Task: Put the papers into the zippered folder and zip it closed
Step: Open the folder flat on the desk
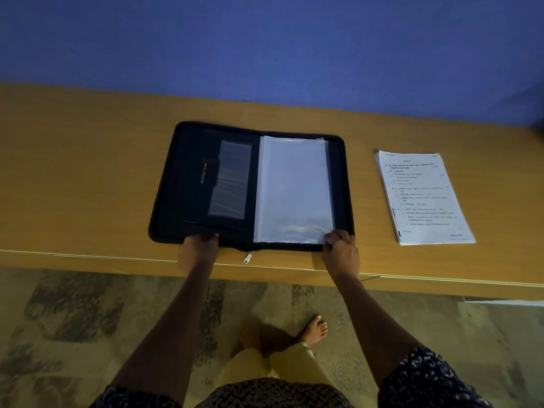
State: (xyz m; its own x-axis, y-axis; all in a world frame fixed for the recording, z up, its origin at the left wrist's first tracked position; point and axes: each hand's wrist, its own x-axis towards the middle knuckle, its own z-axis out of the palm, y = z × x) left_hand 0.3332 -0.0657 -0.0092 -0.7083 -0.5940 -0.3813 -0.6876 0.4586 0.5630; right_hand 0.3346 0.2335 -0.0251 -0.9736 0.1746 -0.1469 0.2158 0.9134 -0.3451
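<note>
The zippered folder (250,187) lies open on the counter (88,172), unfilled. The papers (422,197) wait well apart at three o'clock. Left hand (198,245) pinches the folder's near edge; right hand (341,251) holds the clear sleeve (294,187) corner. The zipper pull (248,257) dangles at six o'clock. Nothing blocks the way.

Bare counter (365,184) lies open between the right grip (341,254) and the papers (421,198); the wall (265,48) blocks the far side.

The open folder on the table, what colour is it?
Black, with clear plastic sleeves inside; the folder shows in the head view.
</note>
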